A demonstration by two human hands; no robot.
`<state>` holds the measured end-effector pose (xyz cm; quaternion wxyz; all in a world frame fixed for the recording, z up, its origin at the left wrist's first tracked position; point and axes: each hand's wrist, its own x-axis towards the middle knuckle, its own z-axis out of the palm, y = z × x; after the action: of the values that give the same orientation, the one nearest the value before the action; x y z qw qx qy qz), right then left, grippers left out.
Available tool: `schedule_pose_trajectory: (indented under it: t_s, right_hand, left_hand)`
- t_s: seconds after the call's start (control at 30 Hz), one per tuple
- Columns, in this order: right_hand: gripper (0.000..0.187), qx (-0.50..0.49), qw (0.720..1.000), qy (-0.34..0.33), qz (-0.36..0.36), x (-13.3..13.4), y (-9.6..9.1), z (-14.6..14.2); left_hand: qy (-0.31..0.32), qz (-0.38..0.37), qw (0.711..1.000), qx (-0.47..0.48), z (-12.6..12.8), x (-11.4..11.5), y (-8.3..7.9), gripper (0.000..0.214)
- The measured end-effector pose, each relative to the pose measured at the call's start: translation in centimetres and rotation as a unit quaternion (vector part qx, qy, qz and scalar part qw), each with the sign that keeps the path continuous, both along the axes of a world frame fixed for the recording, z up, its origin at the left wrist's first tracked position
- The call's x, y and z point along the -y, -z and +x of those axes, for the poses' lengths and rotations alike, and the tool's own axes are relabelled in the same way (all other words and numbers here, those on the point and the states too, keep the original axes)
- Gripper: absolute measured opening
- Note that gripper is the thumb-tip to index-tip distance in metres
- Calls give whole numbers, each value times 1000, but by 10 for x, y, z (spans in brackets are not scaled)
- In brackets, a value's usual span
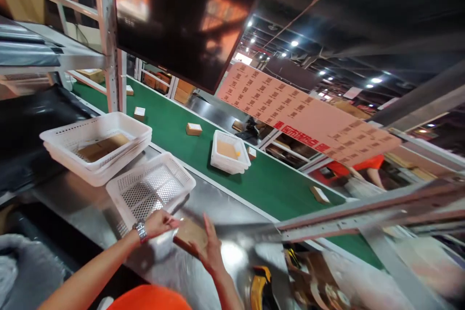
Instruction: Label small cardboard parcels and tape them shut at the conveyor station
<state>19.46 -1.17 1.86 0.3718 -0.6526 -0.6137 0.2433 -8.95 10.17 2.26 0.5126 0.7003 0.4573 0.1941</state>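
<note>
My left hand (162, 223), with a watch on the wrist, grips the near-left edge of a flat brown cardboard parcel (191, 233) that lies on the steel table (87, 208). The fingers of my right hand (210, 247) are stretched out and press flat against the parcel's right side. An empty white perforated basket (150, 186) stands just behind my left hand.
A stack of white baskets (96, 145) holding a brown parcel stands at the left. A green conveyor belt (181, 150) runs behind the table with another white basket (230, 152) and several small boxes. A dark monitor (181, 14) and a barcode sheet (301, 116) hang overhead.
</note>
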Motion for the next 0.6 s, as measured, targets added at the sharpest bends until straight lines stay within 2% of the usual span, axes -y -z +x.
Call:
schedule_pose_trajectory:
  t_s: [0.03, 0.1, 0.13, 0.2, 0.27, 0.4, 0.5, 0.6]
  right_hand:
    - [72, 7, 1000, -30, -1, 6, -11, -5]
    - [48, -26, 996, -66, -61, 20, -24, -7]
    - [49, -68, 990, -70, -106, 28, -26, -6]
    - [62, -178, 969, -37, -167, 45, -25, -2]
    - [69, -280, 946, 38, -161, 60, -20, 0]
    - [67, -403, 893, 155, -128, 88, -17, 0]
    - [63, -463, 856, 186, -136, 112, -20, 4]
    - [61, -507, 828, 177, -160, 140, -20, 12]
  left_hand:
    - [36, -12, 999, 13, 8, 13, -2, 40]
    - [72, -42, 996, 30, 22, 35, -7, 43]
    - [65, -62, 995, 48, 28, 43, -8, 44]
    - [21, -111, 988, 106, 43, 59, -8, 43]
    - [2, -159, 975, 157, 63, 77, -6, 48]
    - [51, -203, 967, 145, 108, 124, 0, 54]
    - [-17, -206, 970, 129, 133, 152, -1, 50]
    - [-79, -222, 962, 137, 145, 166, -4, 44]
